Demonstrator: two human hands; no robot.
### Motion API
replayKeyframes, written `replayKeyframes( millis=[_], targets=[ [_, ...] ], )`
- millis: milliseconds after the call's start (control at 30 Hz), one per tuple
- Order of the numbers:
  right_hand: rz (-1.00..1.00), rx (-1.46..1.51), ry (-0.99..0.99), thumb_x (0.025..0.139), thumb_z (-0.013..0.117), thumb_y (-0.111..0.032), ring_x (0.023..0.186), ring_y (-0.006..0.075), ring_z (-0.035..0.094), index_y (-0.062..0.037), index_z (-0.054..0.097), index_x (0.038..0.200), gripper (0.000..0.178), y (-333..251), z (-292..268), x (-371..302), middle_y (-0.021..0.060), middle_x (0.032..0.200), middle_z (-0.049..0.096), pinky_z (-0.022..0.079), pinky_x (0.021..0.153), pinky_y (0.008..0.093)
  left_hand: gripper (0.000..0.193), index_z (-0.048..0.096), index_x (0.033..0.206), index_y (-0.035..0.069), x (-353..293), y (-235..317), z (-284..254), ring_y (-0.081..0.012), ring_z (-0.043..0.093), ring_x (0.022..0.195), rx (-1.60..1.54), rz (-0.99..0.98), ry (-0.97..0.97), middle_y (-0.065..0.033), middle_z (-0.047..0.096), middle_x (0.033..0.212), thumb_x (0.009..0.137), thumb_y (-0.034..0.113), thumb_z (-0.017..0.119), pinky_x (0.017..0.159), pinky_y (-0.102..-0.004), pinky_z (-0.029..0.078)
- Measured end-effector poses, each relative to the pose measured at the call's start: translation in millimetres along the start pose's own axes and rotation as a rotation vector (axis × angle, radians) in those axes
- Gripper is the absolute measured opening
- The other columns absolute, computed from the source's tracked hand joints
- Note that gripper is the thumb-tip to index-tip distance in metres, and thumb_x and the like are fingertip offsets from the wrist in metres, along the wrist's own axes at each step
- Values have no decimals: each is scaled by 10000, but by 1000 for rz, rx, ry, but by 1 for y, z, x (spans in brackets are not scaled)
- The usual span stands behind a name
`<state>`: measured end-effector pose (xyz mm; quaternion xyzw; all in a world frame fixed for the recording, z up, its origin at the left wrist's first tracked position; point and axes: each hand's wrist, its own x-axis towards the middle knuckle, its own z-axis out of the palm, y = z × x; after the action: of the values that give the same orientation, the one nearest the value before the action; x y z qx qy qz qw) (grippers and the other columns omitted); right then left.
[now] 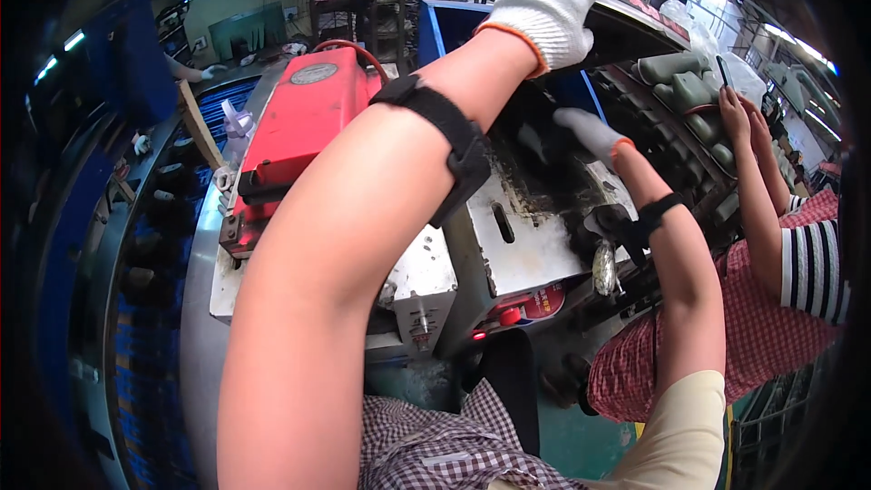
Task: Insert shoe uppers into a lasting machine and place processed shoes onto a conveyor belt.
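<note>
My left hand (547, 11), in a white knit glove with an orange cuff, reaches up to the raised dark panel (626, 41) above a blue-sided box (442, 32). Its fingers are stretched and spread; the palm is hidden, and I cannot tell whether it touches the panel. Below it, my right hand (592, 134), gloved alike, reaches into the dark space over the soiled white machine top (522, 240). Motion blurs its fingers, and dark surroundings hide whatever they may hold. Black straps sit on both forearms.
A red machine housing (308, 109) stands left of the box. At right, another person in a red checked apron (635, 367) holds up a phone (723, 71) beside a rack of grey-green rounded pieces (685, 91). A dark round-ended fitting (606, 220) sticks out near my right forearm.
</note>
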<state>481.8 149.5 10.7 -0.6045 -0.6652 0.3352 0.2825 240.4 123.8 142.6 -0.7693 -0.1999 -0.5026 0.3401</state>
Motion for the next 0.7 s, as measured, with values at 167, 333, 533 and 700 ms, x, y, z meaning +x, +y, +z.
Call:
replayKeyframes(
  millis=[167,333,533,700],
  targets=[
    [316,603,39,989,606,-611,812,146,716,-150,620,1312,563,-25,7,-92,13,944,719,546,659,277,839,401,1622,65,-59,19,-76,-406,348,1561,-355,-291,-408,-242,345,1688,930,440,693,1288,-448,295],
    [54,884,-87,1090,505,-507,570,101,663,-87,551,1499,588,-70,68,-186,40,945,769,425,384,252,922,205,1675,-59,-154,53,-192,-283,369,1566,-1058,-1247,-397,-211,365,1702,1043,444,651,1272,-401,309],
    [-169,963,-325,1042,506,-641,748,158,734,-41,523,1521,768,-123,190,-237,83,1134,764,539,515,287,855,308,1625,33,-218,125,-291,-222,537,1405,-1549,-1450,-66,-79,573,1474,1022,492,704,1192,-403,438],
    [-640,243,-443,1053,509,-637,1293,263,633,-35,445,1611,824,-153,270,-237,175,1439,635,524,1060,388,493,539,1473,25,-251,136,-358,-288,710,1200,-1601,-1663,736,-153,698,1342,1036,249,577,1099,-457,557]
  ],
)
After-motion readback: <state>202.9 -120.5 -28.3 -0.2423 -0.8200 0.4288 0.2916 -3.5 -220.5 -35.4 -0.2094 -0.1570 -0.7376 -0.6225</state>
